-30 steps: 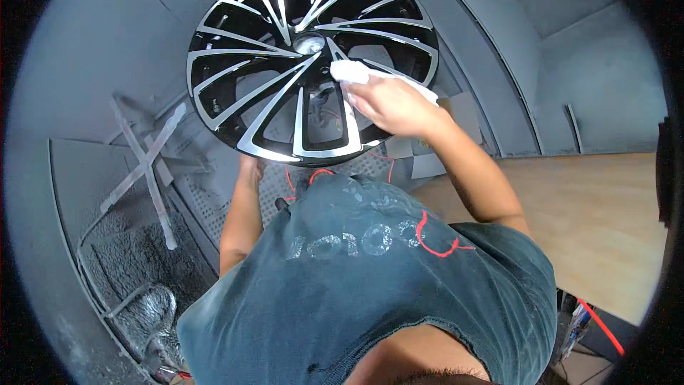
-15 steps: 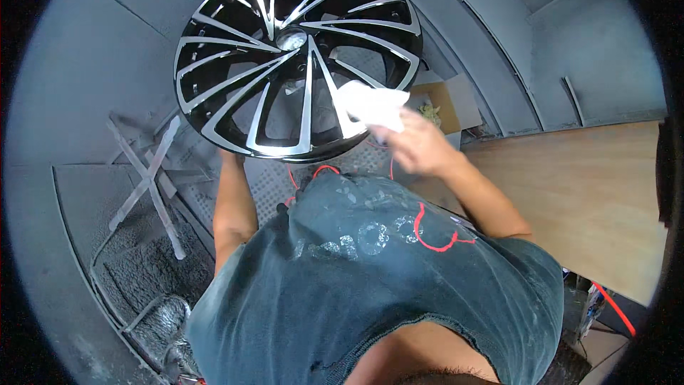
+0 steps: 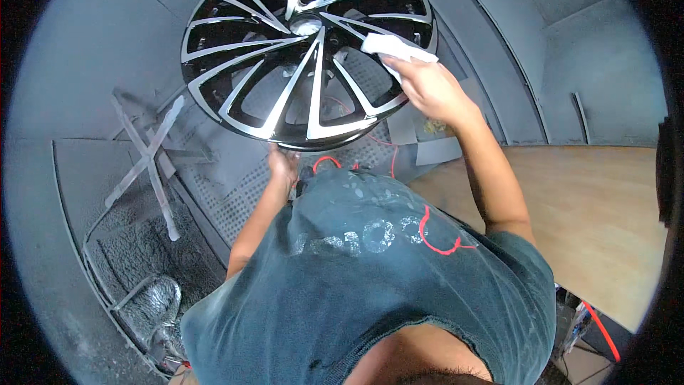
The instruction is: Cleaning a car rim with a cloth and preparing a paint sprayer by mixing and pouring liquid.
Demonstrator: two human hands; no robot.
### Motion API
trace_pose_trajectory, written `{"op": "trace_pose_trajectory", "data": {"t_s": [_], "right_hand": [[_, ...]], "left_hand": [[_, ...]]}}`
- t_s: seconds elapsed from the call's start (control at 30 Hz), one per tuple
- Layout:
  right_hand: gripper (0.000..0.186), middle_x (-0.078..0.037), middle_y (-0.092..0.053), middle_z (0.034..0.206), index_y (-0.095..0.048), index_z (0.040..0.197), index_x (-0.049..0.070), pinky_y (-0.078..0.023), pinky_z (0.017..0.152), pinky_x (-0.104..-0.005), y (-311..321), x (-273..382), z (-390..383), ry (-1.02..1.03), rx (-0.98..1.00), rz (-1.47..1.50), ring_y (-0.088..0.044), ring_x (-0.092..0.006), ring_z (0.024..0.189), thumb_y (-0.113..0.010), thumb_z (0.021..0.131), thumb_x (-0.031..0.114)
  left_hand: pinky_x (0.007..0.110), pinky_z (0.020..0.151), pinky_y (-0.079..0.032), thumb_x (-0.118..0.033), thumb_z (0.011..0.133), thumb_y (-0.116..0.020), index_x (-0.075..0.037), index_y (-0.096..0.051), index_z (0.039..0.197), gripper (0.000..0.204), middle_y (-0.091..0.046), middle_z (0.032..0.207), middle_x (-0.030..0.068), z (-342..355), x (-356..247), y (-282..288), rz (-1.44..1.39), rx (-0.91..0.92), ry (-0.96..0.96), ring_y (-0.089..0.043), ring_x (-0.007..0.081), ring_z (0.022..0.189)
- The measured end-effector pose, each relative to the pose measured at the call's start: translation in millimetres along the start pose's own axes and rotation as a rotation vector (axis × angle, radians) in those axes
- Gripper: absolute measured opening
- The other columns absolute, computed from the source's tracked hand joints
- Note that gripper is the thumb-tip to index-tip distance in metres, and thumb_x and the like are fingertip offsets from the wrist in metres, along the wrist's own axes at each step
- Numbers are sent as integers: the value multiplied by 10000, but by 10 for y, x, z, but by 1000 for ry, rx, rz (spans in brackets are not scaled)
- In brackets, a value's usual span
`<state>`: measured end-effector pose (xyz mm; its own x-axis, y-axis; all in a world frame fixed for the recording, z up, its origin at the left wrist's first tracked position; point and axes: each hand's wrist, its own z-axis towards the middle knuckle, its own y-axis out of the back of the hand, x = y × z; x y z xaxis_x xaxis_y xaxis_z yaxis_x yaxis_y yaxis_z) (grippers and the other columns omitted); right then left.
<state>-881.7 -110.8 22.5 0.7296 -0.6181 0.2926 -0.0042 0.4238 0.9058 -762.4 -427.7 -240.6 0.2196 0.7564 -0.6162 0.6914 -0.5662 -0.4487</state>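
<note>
A black and silver multi-spoke alloy wheel (image 3: 306, 26) is held up in front of me, its machined face upward. My left hand (image 3: 283, 165) grips the wheel's near edge from below, with the fingertips partly hidden under the rim. In my right hand (image 3: 433, 90) is a folded white cloth (image 3: 400, 48), pinched between thumb and fingers. The cloth lies against a spoke on the right side of the wheel, close to the outer rim.
Left of the wheel stands a pale cross-shaped stand (image 3: 148, 150). A wooden board (image 3: 570, 199) extends to the right. An open cardboard box (image 3: 436, 150) sits below the wheel's right side. A red cord (image 3: 328, 162) runs beneath it, and grey booth walls (image 3: 92, 57) surround the area.
The wheel has turned, its near edge shifting rightward, and my left hand has moved right along with it. My right hand has carried the cloth up and to the right along the rim.
</note>
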Motion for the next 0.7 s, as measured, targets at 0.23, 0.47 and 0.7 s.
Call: {"op": "trace_pose_trajectory", "data": {"t_s": [0.23,0.47,0.7], "right_hand": [[375,-235,-653,915,-610,1176,66,-512,779,-471,-58,109,583,-51,244,-121,-644,-380,864,-499,820,95],[355,-223,-658,856,-621,1163,77,-510,756,-479,-212,-16,577,2,241,-35,-648,-376,839,-501,830,111],[365,-254,-623,802,-646,1117,50,-496,727,-471,-197,162,382,-15,208,81,-631,-392,767,-480,792,39]], "left_hand": [[333,741,-421,-446,1010,-322,-159,-521,1222,408,-592,1151,1,134,-150,217,168,7,44,-545,153,953],[307,620,-412,-438,1009,-324,-133,-547,1130,397,-611,1043,9,237,-324,256,233,-39,12,-523,142,791],[305,518,-393,-434,1007,-333,-115,-569,1003,397,-624,905,34,645,-569,377,266,-15,34,-491,150,630]]}}
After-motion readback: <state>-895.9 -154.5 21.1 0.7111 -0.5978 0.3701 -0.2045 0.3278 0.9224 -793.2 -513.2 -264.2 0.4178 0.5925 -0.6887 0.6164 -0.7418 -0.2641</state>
